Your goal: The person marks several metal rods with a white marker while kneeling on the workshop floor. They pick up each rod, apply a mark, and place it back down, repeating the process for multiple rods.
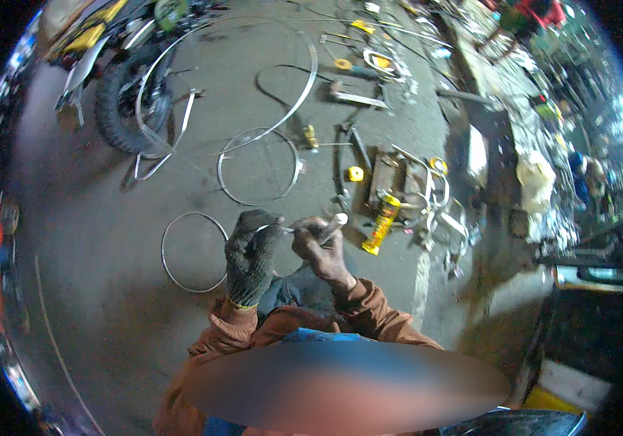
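My left hand (252,251), in a dark knitted glove, is closed with its fingertips pinching a thin bright metal piece (262,227). Beside and behind that glove shows a thin metal hoop (163,251); whether it joins the pinched piece is hidden. Bare and dirty, my right hand (319,248) wraps round a pale cylindrical stick (335,224), which tilts up to the right. A short thin metal part (289,230) bridges the small gap between both hands. Farther out, a second hoop (219,174) lies on the floor, near a much larger metal hoop (310,80).
To the right lie a yellow tube (381,227), a yellow tape measure (355,174), a hacksaw (361,97) and a metal box (393,178). A motorcycle wheel (111,109) stands at far left. Shelving and clutter line the right side, where another person (537,13) shows.
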Demonstrator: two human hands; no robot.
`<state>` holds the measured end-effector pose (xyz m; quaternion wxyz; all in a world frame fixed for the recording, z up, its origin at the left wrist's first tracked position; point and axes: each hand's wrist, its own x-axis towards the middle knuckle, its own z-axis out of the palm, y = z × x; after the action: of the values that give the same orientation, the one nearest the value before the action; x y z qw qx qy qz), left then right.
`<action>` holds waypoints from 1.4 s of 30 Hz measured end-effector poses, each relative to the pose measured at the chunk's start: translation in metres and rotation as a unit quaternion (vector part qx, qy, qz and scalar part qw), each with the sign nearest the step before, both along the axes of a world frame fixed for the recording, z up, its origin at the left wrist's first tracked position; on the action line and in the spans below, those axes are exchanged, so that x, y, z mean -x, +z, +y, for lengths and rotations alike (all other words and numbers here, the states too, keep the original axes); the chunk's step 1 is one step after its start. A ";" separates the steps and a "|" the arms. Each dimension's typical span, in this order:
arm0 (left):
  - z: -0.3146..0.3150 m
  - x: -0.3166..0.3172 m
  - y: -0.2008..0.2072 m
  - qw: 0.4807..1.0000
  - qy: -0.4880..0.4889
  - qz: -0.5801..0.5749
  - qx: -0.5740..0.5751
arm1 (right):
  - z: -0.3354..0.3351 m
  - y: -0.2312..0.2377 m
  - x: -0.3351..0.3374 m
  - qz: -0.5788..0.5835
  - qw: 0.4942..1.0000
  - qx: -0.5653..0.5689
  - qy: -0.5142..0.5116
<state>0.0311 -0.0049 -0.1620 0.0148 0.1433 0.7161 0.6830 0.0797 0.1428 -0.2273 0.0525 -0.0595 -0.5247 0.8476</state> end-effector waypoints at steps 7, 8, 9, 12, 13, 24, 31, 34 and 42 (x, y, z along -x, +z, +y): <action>-0.024 0.011 -0.085 0.995 0.046 0.056 0.063 | -0.002 -0.086 0.038 0.217 0.976 -0.034 -0.012; -0.026 0.015 -0.099 0.990 0.063 0.101 0.070 | 0.004 -0.096 0.035 0.144 0.987 -0.073 0.014; -0.028 0.016 -0.113 0.989 0.071 0.103 0.072 | 0.004 -0.107 0.035 0.125 0.986 -0.108 -0.005; -0.044 0.017 -0.150 0.979 0.094 0.143 0.107 | 0.007 -0.134 0.034 0.138 0.980 -0.142 -0.003; -0.047 0.021 -0.163 0.979 0.105 0.162 0.072 | 0.008 -0.141 0.036 0.177 0.964 -0.194 -0.045; -0.042 0.024 -0.197 0.989 0.047 0.121 -0.077 | -0.014 -0.154 0.044 0.088 0.983 -0.031 -0.157; -0.001 0.040 -0.184 0.983 0.035 0.173 -0.055 | -0.029 -0.155 0.046 0.147 0.982 0.013 -0.122; 0.006 0.045 -0.185 0.978 0.008 0.163 -0.127 | -0.030 -0.156 0.049 0.173 0.976 0.013 -0.131; 0.017 0.068 -0.183 0.970 0.032 0.213 -0.115 | -0.020 -0.165 0.057 0.145 0.974 -0.063 -0.165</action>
<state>-0.0372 0.0122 -0.3453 -0.1770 0.2634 0.6235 0.7145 0.0230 0.1230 -0.3925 0.2703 -0.0185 -0.5468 0.7922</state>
